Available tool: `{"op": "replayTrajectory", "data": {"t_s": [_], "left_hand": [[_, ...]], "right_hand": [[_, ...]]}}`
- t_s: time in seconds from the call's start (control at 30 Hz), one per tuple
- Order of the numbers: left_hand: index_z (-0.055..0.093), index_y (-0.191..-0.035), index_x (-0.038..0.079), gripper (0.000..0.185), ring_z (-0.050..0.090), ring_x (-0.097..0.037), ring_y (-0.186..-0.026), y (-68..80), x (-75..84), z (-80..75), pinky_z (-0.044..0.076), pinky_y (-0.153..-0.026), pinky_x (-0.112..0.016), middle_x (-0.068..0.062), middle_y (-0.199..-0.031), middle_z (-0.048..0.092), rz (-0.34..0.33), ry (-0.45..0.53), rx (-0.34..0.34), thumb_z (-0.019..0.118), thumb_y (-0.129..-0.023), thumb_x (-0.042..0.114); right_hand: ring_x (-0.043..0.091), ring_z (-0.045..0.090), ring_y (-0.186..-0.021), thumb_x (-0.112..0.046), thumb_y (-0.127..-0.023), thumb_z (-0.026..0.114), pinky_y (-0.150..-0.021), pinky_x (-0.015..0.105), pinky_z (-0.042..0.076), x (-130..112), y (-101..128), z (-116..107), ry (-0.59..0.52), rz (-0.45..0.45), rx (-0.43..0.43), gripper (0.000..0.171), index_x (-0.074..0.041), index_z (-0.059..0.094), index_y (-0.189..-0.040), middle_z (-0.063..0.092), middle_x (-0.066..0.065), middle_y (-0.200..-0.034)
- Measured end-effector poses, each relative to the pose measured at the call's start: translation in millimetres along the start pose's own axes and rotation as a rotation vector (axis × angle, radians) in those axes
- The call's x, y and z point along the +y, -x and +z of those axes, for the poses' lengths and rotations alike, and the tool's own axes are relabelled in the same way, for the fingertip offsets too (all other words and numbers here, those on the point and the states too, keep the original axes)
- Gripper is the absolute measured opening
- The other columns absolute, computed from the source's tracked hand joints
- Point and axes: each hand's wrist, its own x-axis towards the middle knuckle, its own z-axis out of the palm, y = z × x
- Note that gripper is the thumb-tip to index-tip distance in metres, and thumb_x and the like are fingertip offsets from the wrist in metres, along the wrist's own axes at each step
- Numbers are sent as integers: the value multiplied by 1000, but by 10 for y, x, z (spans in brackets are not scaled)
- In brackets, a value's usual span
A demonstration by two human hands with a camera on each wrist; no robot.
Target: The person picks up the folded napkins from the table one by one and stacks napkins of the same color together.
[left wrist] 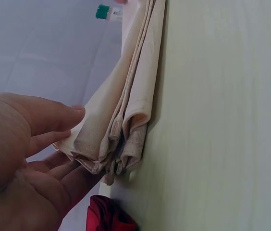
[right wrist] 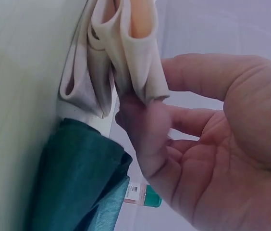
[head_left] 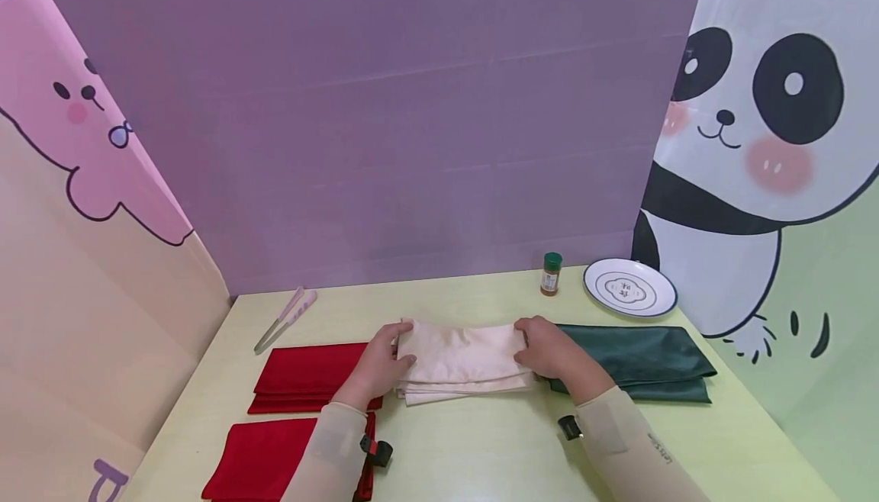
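Head view: hands at the ends of a folded cloth

Cream cloth point(head_left: 458, 361) lies mid-table point(head_left: 481, 448), long axis left–right, between red cloth point(head_left: 309, 376) and green cloth point(head_left: 635, 361). Left hand point(head_left: 378, 365) and right hand point(head_left: 552, 353) pinch its ends. Good practice, likely: keep layers aligned, edges square.

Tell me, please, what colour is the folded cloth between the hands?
Cream, a pale beige folded cloth; the head view shows it best.
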Motion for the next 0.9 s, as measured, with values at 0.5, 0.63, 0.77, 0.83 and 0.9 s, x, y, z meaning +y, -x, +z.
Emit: {"op": "replayTrajectory", "data": {"t_s": [0.5,0.63,0.77,0.83,0.9], "left_hand": [[52,-152,5,67,41,-40,-146,-11,37,19,38,-117,-53,-21,-158,40,10,-155,0,81,-91,3],[51,-153,6,68,38,-41,-148,-2,48,18,39,-116,-54,-21,-164,32,-13,-139,-2,80,-92,5],[50,-153,6,68,37,-41,-149,2,42,21,41,-115,-53,-20,-166,28,-17,-135,-12,80,-92,6],[50,-153,6,68,37,-41,-149,4,31,23,41,-115,-53,-19,-167,27,-12,-143,-16,80,-93,7],[50,-153,6,68,36,-41,-150,7,23,24,42,-115,-53,-19,-167,26,-8,-147,-20,80,-93,8]], "right_hand": [[26,55,-91,-10,-88,83,-84,43,52,21,17,13,5,48,32,59,7,58,-138,56,15,-109],[27,57,-92,-10,-85,84,-86,46,54,50,8,26,10,51,51,62,7,58,-139,55,19,-115],[27,59,-91,-8,-83,84,-86,46,55,61,10,35,30,48,61,60,6,60,-137,54,22,-118],[26,59,-90,-7,-83,84,-85,46,55,51,17,31,34,47,62,58,6,62,-135,55,22,-118],[26,59,-89,-6,-82,84,-85,45,55,44,23,29,37,43,62,56,6,64,-133,55,21,-117]]}}
